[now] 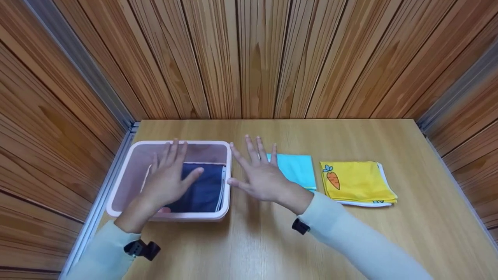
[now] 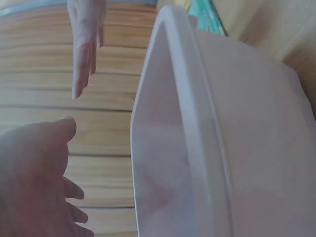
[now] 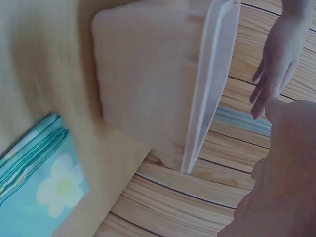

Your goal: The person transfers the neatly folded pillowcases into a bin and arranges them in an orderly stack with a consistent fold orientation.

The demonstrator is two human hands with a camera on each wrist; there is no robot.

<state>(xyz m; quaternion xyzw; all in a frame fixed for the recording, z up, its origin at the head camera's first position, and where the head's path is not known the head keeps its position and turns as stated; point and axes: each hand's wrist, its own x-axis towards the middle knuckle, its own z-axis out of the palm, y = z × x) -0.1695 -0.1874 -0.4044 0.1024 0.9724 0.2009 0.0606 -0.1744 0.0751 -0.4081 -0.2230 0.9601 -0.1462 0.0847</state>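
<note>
My left hand (image 1: 165,184) hovers over a pale pink plastic bin (image 1: 183,215), fingers spread and holding nothing. Inside the bin lies a dark navy folded cloth (image 1: 210,190), partly hidden behind that hand. Between the bin and a turquoise folded cloth (image 1: 297,169), my right hand (image 1: 264,177) is raised above the table with its fingers spread. It covers the turquoise cloth's left part in the head view; a pale flower print (image 3: 60,186) shows on this cloth in the right wrist view. Farther right lies a yellow folded cloth (image 1: 360,181) with a carrot print and white edges.
The wooden table (image 1: 268,245) carries the bin at its left and the two folded cloths at its right. Wood-panelled walls (image 1: 256,58) enclose the back and sides, with a metal rail (image 1: 103,198) along the left edge.
</note>
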